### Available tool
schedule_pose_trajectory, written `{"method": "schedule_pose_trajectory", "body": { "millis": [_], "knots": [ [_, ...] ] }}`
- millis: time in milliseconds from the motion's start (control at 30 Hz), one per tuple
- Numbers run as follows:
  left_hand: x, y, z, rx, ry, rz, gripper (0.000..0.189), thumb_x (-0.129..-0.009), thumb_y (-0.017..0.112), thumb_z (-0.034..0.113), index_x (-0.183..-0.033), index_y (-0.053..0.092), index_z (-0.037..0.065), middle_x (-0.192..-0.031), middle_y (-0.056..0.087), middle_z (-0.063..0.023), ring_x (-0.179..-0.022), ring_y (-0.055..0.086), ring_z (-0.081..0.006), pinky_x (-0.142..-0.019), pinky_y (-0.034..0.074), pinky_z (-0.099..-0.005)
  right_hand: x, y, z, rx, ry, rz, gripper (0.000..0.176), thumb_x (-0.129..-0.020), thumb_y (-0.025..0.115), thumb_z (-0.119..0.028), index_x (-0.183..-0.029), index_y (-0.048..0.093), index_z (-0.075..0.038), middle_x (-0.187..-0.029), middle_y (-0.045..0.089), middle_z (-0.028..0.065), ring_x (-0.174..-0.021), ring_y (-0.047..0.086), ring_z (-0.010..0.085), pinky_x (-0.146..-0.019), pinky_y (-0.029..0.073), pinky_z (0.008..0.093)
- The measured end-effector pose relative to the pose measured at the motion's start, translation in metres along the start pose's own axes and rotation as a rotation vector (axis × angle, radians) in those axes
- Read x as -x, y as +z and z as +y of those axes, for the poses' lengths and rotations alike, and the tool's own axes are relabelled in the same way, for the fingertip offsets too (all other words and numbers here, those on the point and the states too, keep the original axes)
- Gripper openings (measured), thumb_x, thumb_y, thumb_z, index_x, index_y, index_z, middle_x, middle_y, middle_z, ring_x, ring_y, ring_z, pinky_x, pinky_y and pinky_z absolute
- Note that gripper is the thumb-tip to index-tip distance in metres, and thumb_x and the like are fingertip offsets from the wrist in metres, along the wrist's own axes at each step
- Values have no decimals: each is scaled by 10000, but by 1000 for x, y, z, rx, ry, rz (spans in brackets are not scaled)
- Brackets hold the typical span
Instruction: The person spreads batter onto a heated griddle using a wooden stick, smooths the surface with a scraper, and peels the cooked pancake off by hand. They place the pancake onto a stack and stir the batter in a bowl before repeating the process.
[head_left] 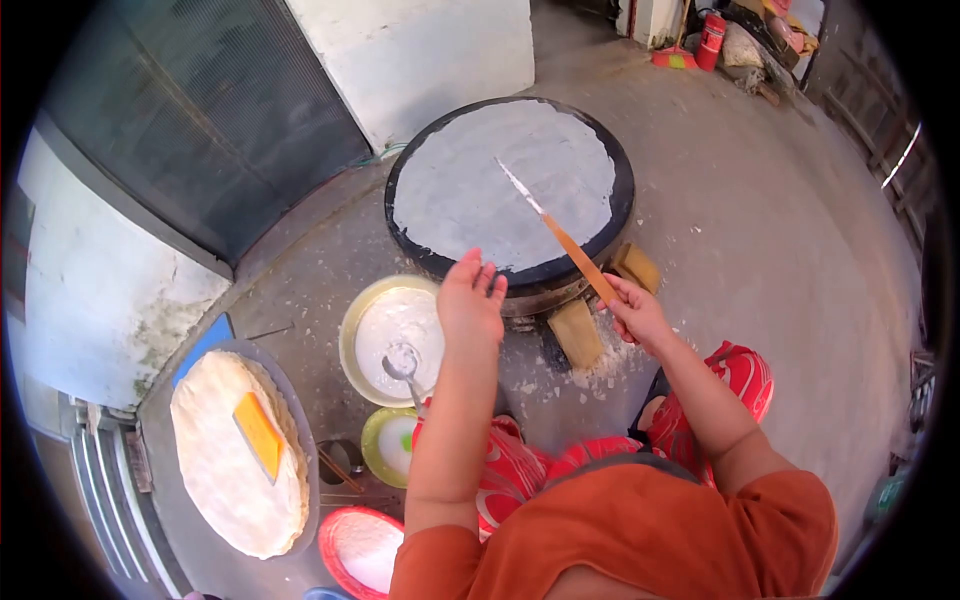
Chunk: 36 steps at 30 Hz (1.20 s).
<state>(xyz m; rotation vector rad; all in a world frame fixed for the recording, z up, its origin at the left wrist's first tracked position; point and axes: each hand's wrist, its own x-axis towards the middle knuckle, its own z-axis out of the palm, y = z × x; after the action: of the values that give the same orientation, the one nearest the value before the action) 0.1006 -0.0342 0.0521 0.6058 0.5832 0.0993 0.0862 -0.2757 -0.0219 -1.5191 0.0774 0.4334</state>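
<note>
In my right hand point(642, 318) is a long wooden spatula point(572, 250), gripped by its handle end. Its thin far end is smeared with white batter and lies over the round black griddle point(622, 200). A thin, pale grey-white sheet of batter point(470, 190) covers most of the griddle. My left hand point(472, 308) is open and holds nothing, fingers apart, near the griddle's front left edge. Below and left of that hand stands a large bowl point(352, 350) of white batter, with a metal ladle point(400, 362) resting in it.
At left, a stack of thin flatbreads point(215, 460) sits on a round grey board, a yellow scraper point(260, 437) on top. A green bowl point(372, 445) and red basin point(330, 548) stand nearby. Bricks point(577, 335) lie by the griddle; a fire extinguisher point(711, 42) is far back.
</note>
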Motion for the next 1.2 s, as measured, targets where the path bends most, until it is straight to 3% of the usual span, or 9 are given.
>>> {"method": "schedule_pose_trajectory", "body": {
  "millis": [67, 233, 433, 667, 767, 967, 1033, 1200],
  "knots": [
    [0, -5, -9, -9, -68, 21, 306, -789, 523, 104, -1075, 491, -1, -1016, 464, -74, -938, 443, -223, -848, 369, -369, -11, 2, 1, 2, 2, 0, 440, -874, 417, -62, -1304, 333, -99, -899, 546, 43, -445, 397, 44, -338, 282, 175],
    [1, -8, -12, -8, -109, 27, 306, -803, 517, 98, -1084, 480, -17, -1078, 460, -91, -985, 444, -232, -847, 383, -353, -49, 20, -12, 65, 33, -16, 439, -880, 433, -101, -1306, 327, -95, -892, 552, 31, -443, 407, 39, -341, 300, 174],
    [-1, -8, -5, -39, -114, -19, 310, -796, 523, 97, -1071, 477, -38, -1044, 476, -105, -927, 478, -232, -806, 401, -347, -100, 33, -25, 44, 31, 6, 444, -875, 450, -127, -1302, 332, -99, -890, 557, 22, -446, 415, 42, -345, 313, 175],
    [0, -5, 1, -41, -120, 8, 303, -786, 516, 72, -1057, 479, -59, -1008, 491, -108, -885, 499, -227, -765, 413, -329, -107, -4, -12, -152, 11, 214, 432, -865, 450, -121, -1286, 351, -105, -896, 562, 30, -438, 410, 45, -324, 294, 185],
    [-1, -8, 2, -75, -138, -22, 339, -815, 525, 111, -1114, 469, -37, -1119, 479, -110, -937, 495, -232, -773, 409, -334, -102, -21, -9, -125, 39, 332, 424, -865, 454, -126, -1277, 360, -105, -899, 563, 26, -431, 402, 44, -316, 282, 182],
    [-2, -11, 1, -58, -138, -73, 376, -800, 535, 117, -1128, 457, -48, -1115, 479, -122, -953, 490, -246, -781, 401, -343, -105, -37, -4, -89, 49, 340, 429, -857, 372, -78, -1284, 356, -107, -904, 565, 22, -440, 410, 53, -325, 304, 191],
    [2, -6, 2, -62, -119, -35, 292, -796, 483, 77, -1048, 492, -69, -985, 504, -119, -868, 513, -234, -749, 427, -326, -111, -40, -2, -86, 54, 338, 427, -857, 351, -77, -1283, 360, -109, -899, 566, 23, -443, 413, 56, -331, 314, 195],
    [0, -8, 3, -64, -115, -44, 294, -804, 467, 97, -1047, 492, -67, -979, 511, -117, -864, 516, -234, -743, 434, -323, -130, -40, -7, -41, 160, 391, 404, -875, 319, -121, -1272, 387, -144, -825, 555, 23, -441, 398, 69, -353, 338, 200]
  ]
}}
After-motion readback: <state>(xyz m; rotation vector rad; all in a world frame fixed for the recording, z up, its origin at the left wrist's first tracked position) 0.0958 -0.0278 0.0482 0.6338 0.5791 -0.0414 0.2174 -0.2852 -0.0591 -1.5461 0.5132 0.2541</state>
